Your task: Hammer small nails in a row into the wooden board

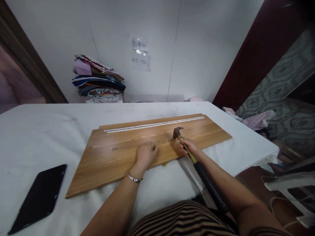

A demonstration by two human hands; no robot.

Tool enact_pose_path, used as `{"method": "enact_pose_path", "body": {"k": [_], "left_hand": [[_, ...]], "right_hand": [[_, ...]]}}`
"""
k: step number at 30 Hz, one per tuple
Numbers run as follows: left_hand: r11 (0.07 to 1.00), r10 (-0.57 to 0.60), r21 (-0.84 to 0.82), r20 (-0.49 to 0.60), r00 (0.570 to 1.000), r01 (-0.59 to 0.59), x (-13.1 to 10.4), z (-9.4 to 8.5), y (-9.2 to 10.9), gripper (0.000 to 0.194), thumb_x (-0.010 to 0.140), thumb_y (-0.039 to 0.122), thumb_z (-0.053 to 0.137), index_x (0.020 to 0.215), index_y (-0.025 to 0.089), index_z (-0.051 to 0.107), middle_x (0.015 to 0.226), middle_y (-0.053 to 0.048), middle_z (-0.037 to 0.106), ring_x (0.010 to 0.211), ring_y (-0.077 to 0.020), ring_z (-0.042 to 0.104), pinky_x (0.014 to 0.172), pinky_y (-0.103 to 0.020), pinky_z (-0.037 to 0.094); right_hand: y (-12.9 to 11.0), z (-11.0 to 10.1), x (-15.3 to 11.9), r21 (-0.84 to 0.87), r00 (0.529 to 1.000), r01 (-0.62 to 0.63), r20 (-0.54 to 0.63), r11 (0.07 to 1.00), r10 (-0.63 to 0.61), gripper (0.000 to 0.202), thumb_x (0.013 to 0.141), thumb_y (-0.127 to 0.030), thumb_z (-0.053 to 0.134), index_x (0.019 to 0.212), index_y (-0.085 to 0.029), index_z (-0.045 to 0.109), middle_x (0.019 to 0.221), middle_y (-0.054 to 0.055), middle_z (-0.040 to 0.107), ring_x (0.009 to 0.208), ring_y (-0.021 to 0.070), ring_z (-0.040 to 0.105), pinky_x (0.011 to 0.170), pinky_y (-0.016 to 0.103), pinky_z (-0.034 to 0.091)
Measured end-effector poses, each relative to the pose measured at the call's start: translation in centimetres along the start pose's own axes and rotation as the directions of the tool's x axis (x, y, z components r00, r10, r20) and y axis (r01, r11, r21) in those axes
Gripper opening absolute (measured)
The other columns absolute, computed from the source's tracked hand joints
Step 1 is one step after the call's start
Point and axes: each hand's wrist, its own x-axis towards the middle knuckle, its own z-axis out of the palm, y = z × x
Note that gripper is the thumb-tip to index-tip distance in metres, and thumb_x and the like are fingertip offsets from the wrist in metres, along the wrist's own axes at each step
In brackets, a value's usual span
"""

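A wooden board (pixel 98 167) lies flat with a short row of small dark nails (pixel 162 142) along its middle. My right hand (pixel 189 147) grips a claw hammer (pixel 185 144) by the upper handle, close under its head. The hammer head is over the board at the right end of the nail row, and its black grip points back toward me. My left hand (pixel 147 152) rests on the board at the left end of the row, fingers curled in; what they may hold is hidden. Some loose nails (pixel 115 148) lie on the board to the left.
Two white measuring strips (pixel 155 124) run along the board's far side. A black phone or tablet (pixel 39 198) lies at the front left of the white-covered table (pixel 49 131). Folded fabrics (pixel 98 80) are stacked at the back, against the wall. A white stool (pixel 292 190) stands at lower right.
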Motion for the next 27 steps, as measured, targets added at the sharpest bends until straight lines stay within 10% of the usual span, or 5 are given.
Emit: {"method": "enact_pose_path", "body": {"k": [27], "left_hand": [[1.0, -0.027, -0.012, 0.023, 0.999, 0.028, 0.0, -0.05, 0.11, 0.03, 0.086, 0.036, 0.046, 0.069, 0.018, 0.064, 0.075, -0.005, 0.066, 0.072, -0.0167, 0.058, 0.064, -0.026, 0.035]], "right_hand": [[-0.33, 0.01, -0.09, -0.014, 1.0, -0.014, 0.001, 1.0, 0.014, 0.034, 0.075, -0.04, 0.057, 0.1, -0.019, 0.05, 0.056, -0.009, 0.046, 0.026, 0.0049, 0.034, 0.022, 0.018, 0.025]]}}
